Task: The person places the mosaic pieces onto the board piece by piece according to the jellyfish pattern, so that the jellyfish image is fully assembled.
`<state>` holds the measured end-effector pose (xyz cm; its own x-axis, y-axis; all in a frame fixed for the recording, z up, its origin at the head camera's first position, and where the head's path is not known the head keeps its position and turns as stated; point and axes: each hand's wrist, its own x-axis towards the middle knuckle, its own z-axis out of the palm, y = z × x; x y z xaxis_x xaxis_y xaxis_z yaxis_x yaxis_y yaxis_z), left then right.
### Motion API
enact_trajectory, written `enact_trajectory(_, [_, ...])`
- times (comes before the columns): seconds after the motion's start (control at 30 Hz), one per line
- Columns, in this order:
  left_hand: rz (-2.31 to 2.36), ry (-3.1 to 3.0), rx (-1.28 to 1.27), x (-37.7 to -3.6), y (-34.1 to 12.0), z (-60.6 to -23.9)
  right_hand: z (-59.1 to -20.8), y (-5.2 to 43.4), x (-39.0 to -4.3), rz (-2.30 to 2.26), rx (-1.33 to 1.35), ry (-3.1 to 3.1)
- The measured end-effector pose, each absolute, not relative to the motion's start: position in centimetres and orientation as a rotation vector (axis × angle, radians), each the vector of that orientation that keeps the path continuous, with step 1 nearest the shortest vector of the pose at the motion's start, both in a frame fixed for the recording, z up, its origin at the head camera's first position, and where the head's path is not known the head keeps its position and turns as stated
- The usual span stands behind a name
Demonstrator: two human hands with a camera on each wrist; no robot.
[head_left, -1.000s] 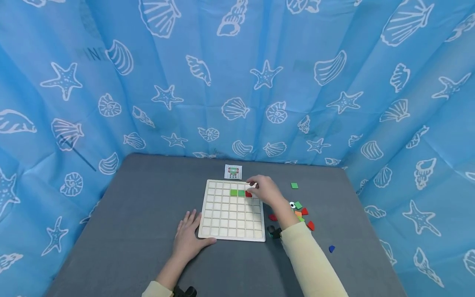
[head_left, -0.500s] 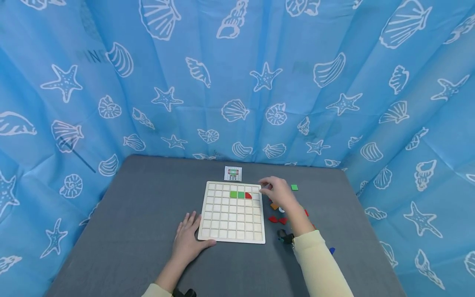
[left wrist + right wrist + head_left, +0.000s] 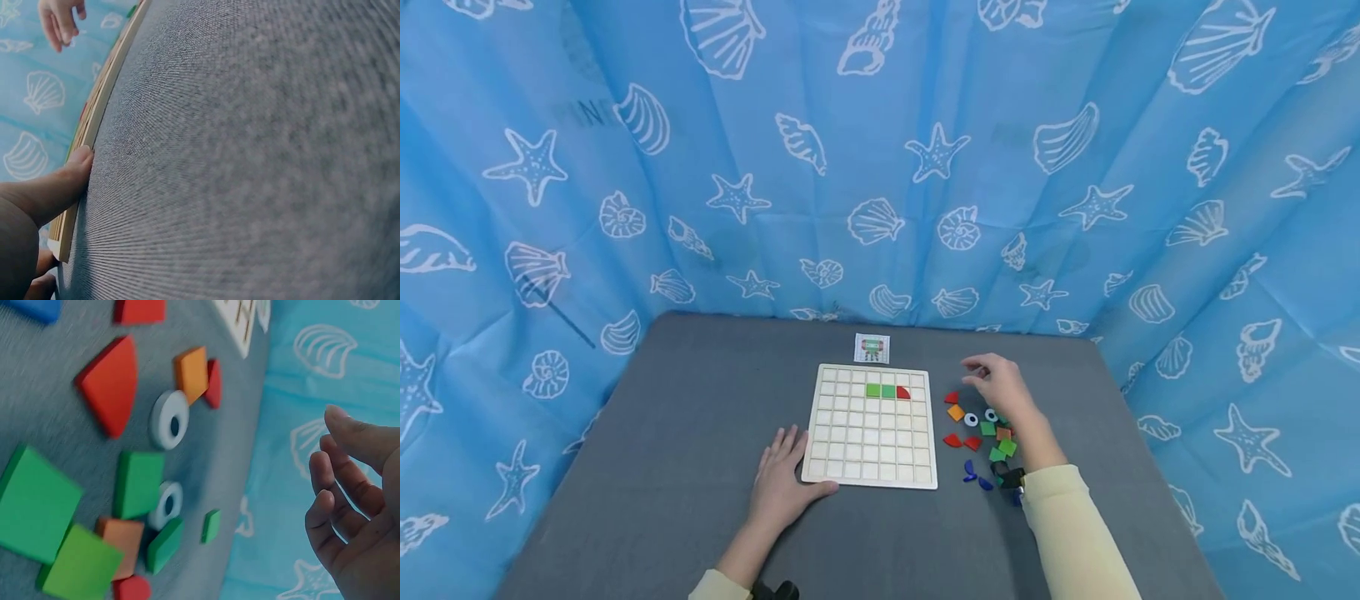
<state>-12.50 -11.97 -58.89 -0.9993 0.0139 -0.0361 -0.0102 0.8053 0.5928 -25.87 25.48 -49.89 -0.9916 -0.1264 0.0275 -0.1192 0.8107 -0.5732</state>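
My left hand (image 3: 779, 492) lies at the near left corner of the wooden grid board (image 3: 871, 438), its fingers spread by the left side. In the left wrist view its thumb (image 3: 59, 187) rests against the board's edge. Two green squares (image 3: 881, 391) and a red quarter-round piece (image 3: 903, 392) sit side by side in one of the board's upper rows. My right hand (image 3: 1006, 390) hovers right of the board, fingers loosely bent and holding nothing. Below it in the head view lie loose pieces, among them an orange square (image 3: 190, 374), a white ring (image 3: 169, 420) and a red piece (image 3: 112, 386).
A small printed picture card (image 3: 872, 348) lies behind the board. Several blue pieces (image 3: 970, 472) lie near the right wrist. The grey tabletop (image 3: 647, 467) runs back to a blue shell-patterned curtain (image 3: 865, 167).
My right hand has moved right, off the board to above the loose pieces, leaving the red quarter-round piece in the grid. My left hand has stayed at the board's corner.
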Motion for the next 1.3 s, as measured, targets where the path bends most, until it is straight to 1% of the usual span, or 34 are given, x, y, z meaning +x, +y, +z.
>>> enact_trajectory(0.43, [0.968, 2.96, 0.005, -12.4, -11.9, -58.7, -53.1, 30.1, -27.8, -0.957, -0.036, 2.906])
enact_trajectory(0.6, [0.975, 2.955, 0.002, -12.4, -11.7, -58.6, -54.2, 31.3, -28.4, -0.886, -0.002, 2.932])
enact_trajectory(0.83, [0.989, 2.964, 0.006, -12.4, -11.9, -58.7, -55.3, 31.6, -29.4, -0.742, -0.007, 2.933])
enact_trajectory(0.93, [0.996, 2.964, 0.009, -12.5, -12.0, -58.6, -55.4, 31.6, -29.2, -0.739, 0.015, 2.933])
enact_trajectory(1.13, [0.984, 2.955, 0.005, -12.6, -12.0, -58.6, -55.1, 31.2, -28.7, -0.73, 0.067, 2.926])
enact_trajectory(1.3, [0.977, 2.954, -0.004, -12.5, -11.9, -58.8, -54.3, 30.6, -28.6, -0.718, 0.026, 2.942])
